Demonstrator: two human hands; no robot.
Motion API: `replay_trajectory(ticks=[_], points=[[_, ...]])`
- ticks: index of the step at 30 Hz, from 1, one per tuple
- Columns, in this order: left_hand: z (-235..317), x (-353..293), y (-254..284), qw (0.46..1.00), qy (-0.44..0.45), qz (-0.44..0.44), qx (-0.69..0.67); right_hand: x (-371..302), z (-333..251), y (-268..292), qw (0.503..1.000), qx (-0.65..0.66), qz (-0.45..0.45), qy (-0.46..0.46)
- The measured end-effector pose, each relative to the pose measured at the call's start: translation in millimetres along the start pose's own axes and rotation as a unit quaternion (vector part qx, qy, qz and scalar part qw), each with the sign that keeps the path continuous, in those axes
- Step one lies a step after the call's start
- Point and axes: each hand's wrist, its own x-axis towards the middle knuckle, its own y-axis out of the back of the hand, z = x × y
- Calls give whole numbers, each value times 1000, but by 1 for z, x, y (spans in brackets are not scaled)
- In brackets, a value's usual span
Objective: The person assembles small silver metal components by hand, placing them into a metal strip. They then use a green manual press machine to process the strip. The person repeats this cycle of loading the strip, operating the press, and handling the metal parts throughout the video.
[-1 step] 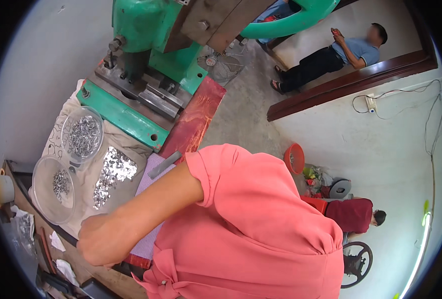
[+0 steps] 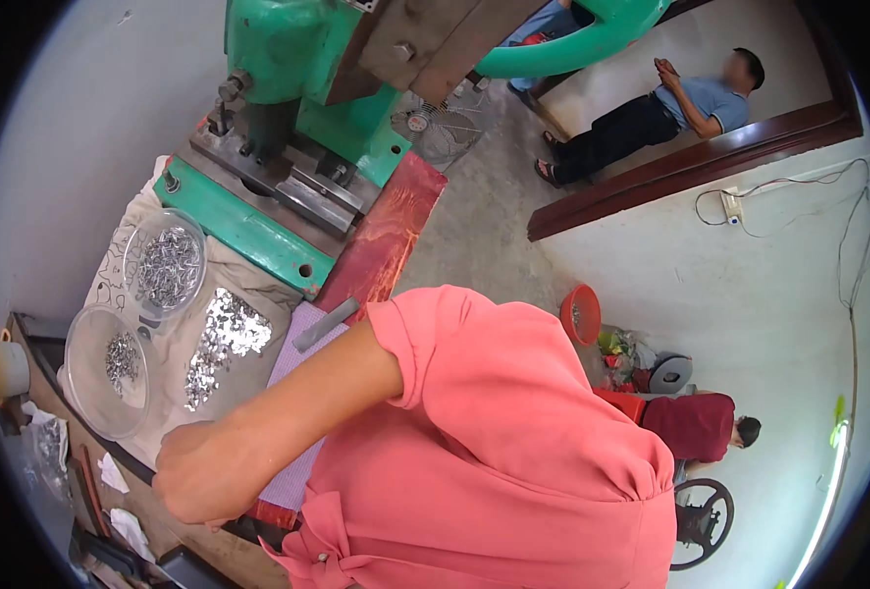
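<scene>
My right hand (image 2: 199,473) is at the lower left, over the near table edge, curled closed with its back toward me. Its fingers fold underneath, so anything in them is hidden. The forearm comes from a pink sleeve (image 2: 494,363). Just beyond the hand stands a clear plastic tub (image 2: 89,388) with small metal parts; another clear tub (image 2: 202,270), fuller, is behind it. Loose shiny flat metal pieces (image 2: 227,339) lie on a beige cloth. A grey bar (image 2: 327,326) rests on a purple ribbed mat (image 2: 292,476) by my forearm. My left hand is out of sight.
A green press (image 2: 278,49) with a handwheel (image 2: 572,49) stands at the top. Its base (image 2: 243,245) borders the cloth, beside a red board (image 2: 395,216). One person (image 2: 685,108) stands in a doorway; another (image 2: 690,427) is at the right near a red basin (image 2: 580,314).
</scene>
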Motion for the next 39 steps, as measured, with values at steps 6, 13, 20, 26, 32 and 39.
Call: replay_trajectory(ticks=[6, 13, 20, 26, 32, 39], points=[[-17, -25, 1, 999, 14, 41, -21, -10, -31, 59, 837, 501, 186, -118], [6, -56, 1, 1000, -14, 21, 9, -36, -98, 113, 810, 578, 78, -53], [10, -81, -16, 1000, 0, 30, 3, 9, -154, 23, 849, 521, 70, 48], [17, -92, -22, 1000, -11, 9, 5, 39, -208, -13, 870, 449, 202, -24], [19, -103, -23, 1000, -5, -18, 22, -55, -93, -46, 916, 382, -77, 99], [45, -143, 32, 975, -46, -189, 108, -181, -32, -43, 952, 239, -37, -187]])
